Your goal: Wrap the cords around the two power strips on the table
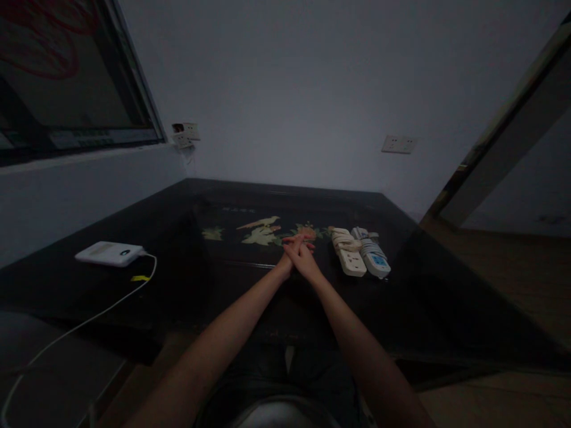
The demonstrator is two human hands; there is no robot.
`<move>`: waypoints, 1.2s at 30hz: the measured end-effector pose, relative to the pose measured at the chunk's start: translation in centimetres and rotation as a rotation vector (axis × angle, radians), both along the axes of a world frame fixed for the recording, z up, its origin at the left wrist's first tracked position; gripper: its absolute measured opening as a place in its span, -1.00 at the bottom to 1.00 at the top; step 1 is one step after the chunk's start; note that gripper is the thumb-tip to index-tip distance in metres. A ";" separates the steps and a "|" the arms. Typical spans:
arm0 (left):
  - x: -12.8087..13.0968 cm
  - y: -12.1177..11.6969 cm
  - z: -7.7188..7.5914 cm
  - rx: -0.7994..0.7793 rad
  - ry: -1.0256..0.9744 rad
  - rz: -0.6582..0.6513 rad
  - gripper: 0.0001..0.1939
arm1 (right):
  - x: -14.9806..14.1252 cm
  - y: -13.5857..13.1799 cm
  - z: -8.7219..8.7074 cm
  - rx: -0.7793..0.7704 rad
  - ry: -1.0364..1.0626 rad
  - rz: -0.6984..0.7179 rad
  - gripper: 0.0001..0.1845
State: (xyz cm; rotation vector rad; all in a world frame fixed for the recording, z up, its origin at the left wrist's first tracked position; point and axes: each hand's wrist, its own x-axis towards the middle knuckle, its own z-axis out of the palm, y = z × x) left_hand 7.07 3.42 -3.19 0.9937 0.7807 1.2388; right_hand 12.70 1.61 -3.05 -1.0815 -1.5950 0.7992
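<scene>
Forearms (241, 318), joined hands (302, 254), power strips (351, 260) to their right

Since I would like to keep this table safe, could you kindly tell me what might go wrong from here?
The white cable runs from the white device over the near edge of the table, so a snag could drag the device down. The cream power strip lies to the right of the clasped hands, so a sideways sweep of the right hand might knock it.
</scene>
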 end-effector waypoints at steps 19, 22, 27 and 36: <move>-0.2 0.1 -0.3 0.037 -0.025 -0.020 -0.72 | -0.1 -0.1 0.1 0.016 0.014 0.008 -0.65; -0.2 0.1 -0.3 0.039 -0.027 -0.020 -0.71 | -0.1 -0.1 0.1 0.017 0.013 0.009 -0.64; -0.1 0.2 -0.5 0.026 -0.020 -0.010 -0.70 | -0.1 0.1 0.0 0.015 0.014 0.015 -0.63; -0.1 0.6 -1.0 0.015 -0.005 -0.023 -0.66 | 0.0 0.1 -0.2 0.016 0.007 0.016 -0.65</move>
